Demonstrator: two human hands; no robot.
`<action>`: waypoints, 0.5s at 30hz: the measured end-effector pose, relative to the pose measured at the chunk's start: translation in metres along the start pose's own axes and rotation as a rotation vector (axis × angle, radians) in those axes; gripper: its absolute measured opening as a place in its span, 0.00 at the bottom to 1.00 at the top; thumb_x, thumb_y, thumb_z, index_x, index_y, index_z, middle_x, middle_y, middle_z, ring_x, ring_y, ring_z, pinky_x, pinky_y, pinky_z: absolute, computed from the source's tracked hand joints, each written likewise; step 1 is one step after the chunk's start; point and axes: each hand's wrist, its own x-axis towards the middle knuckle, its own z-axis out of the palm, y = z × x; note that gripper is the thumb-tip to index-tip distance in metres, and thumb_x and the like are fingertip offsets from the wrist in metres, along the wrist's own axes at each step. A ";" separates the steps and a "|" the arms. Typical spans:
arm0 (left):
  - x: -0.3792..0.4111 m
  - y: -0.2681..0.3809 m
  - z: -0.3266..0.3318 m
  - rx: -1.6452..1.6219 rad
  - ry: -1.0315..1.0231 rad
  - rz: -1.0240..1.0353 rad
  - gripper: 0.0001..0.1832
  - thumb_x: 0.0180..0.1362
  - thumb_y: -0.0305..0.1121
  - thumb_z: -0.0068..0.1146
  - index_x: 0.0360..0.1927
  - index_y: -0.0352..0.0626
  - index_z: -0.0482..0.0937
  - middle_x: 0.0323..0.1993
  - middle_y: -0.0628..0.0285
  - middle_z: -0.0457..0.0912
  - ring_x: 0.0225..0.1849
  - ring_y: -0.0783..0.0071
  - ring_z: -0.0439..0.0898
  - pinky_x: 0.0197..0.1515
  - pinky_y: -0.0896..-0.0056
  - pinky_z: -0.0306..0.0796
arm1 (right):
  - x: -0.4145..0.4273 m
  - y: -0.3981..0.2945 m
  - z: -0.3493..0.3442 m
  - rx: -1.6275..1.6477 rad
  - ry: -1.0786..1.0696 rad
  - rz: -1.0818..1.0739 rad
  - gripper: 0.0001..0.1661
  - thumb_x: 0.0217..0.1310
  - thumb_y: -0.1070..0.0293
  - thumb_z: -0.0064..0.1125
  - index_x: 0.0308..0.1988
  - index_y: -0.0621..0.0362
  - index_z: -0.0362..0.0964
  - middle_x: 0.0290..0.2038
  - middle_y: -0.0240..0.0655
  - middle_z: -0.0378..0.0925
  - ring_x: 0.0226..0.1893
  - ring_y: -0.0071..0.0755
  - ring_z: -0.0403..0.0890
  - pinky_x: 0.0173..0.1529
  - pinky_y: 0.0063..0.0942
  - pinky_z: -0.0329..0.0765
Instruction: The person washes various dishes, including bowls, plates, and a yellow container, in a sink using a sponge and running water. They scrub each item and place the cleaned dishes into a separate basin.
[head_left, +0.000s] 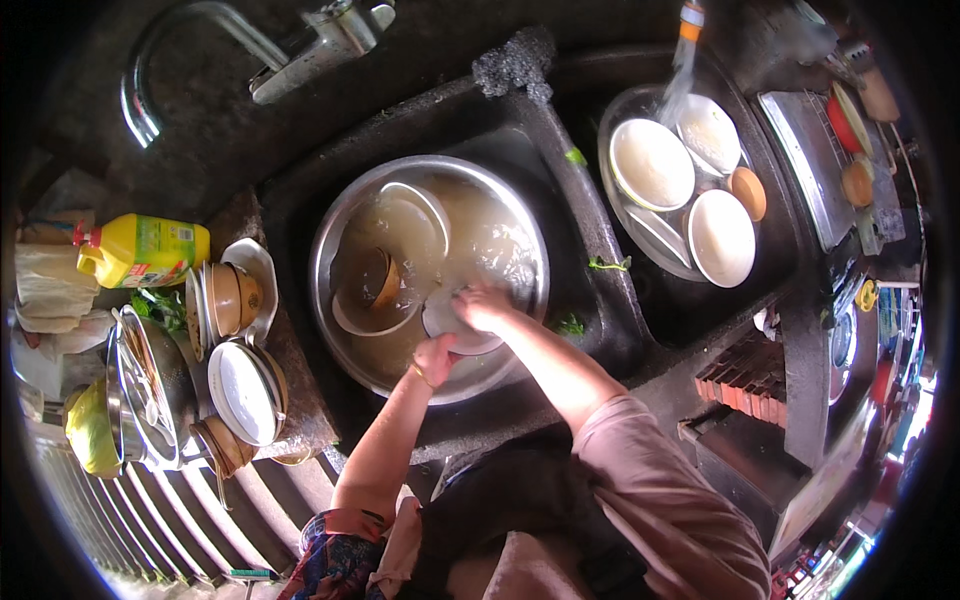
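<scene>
My left hand (435, 360) grips the near rim of a white dish (477, 343) in cloudy water. Over the dish's inner face lies my right hand (484, 306), its fingers blurred; whether they hold anything is hidden. Both are within a large round metal basin (534, 225) standing in the left bowl of a dark sink. Left of my hands, a brown bowl (388, 283) sits tilted, partly under water, against a pale bowl (352, 319). Behind them another pale bowl (416, 206) is mostly submerged.
Water runs from a hose (690, 22) into a second basin (609, 169) with white bowls (651, 165), a spoon and a small brown cup (747, 193). Stacked dishes (244, 394), a colander (169, 352) and a yellow detergent bottle (146, 250) stand left. A faucet (315, 52) rises behind.
</scene>
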 end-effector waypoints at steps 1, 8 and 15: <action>0.004 0.005 -0.010 0.035 -0.084 0.016 0.20 0.46 0.23 0.47 0.46 0.40 0.67 0.45 0.59 0.72 0.46 0.63 0.72 0.44 0.61 0.69 | -0.008 -0.006 0.002 -0.358 0.109 -0.367 0.18 0.58 0.58 0.39 0.46 0.48 0.67 0.54 0.36 0.63 0.57 0.39 0.60 0.53 0.49 0.60; -0.036 0.040 0.013 0.605 0.037 0.294 0.27 0.41 0.19 0.44 0.51 0.36 0.62 0.44 0.56 0.72 0.45 0.65 0.73 0.46 0.69 0.68 | -0.033 -0.005 0.001 0.135 -0.121 -0.068 0.22 0.57 0.57 0.39 0.50 0.50 0.64 0.59 0.39 0.52 0.58 0.39 0.56 0.58 0.44 0.51; -0.042 0.103 0.131 0.725 0.103 0.814 0.29 0.44 0.19 0.45 0.54 0.36 0.59 0.42 0.50 0.72 0.42 0.61 0.73 0.49 0.67 0.65 | -0.052 -0.001 -0.001 -0.334 -0.207 -0.171 0.27 0.56 0.52 0.37 0.54 0.48 0.59 0.61 0.34 0.47 0.64 0.36 0.41 0.62 0.52 0.34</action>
